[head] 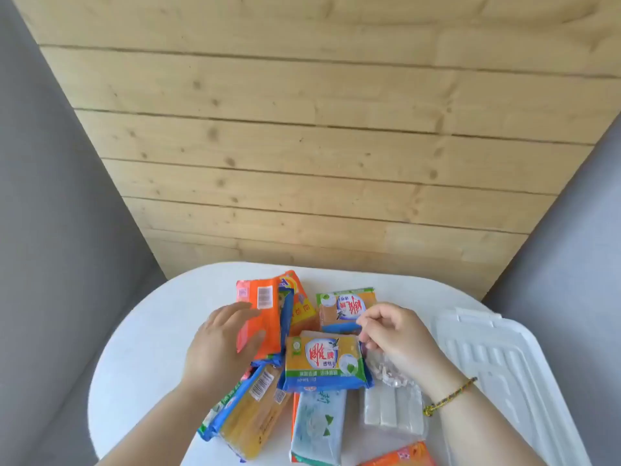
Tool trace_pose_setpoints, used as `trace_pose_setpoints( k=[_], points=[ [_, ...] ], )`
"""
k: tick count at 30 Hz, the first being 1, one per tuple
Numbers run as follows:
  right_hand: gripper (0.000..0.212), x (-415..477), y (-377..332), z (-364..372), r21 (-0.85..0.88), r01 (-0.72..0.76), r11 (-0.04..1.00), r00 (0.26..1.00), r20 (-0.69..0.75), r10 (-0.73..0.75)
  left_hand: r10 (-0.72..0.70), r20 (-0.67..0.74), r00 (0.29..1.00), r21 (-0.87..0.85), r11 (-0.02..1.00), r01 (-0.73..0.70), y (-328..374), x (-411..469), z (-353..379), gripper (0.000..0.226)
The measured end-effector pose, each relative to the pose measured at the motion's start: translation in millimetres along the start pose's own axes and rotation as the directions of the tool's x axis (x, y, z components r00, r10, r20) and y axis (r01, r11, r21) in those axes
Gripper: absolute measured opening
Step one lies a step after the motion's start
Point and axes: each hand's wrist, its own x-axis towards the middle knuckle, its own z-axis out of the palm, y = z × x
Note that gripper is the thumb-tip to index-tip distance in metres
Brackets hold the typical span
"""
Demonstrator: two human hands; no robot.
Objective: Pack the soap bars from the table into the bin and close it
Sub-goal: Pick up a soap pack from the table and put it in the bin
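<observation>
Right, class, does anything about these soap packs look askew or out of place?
Yes. The packs lie in a jumbled heap: the yellow soap pack lies crooked across others, the orange soap pack tilts under the left hand, and the right hand pinches the crumpled end of the clear-wrapped white bars.

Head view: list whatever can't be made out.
All in the head view:
- Bin: only a white lid shows, cut off at the bottom edge.
- Orange pack: cropped by the bottom edge.
- Clear-wrapped bars: top hidden under the right grip; whether it holds them is unclear.
</observation>
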Motion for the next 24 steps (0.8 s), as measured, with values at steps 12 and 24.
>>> trace_pose_setpoints(
  k=[12,24],
  points=[
    [0.030,9.6,68.9,43.9,-0.044,0.279,0.959,0.959,0.055,-0.277,0.248,-0.276,0.929,0.001,0.966,-0.258,-44.0,-6.1,75.5,0.058],
    [0.030,10.6,77.4,60.7,-0.206,0.358,0.911,0.926,-0.045,-0.374,0.293,-0.284,0.913,-0.011,0.951,-0.309,-51.9,-2.3,78.6,0.054]
  ],
)
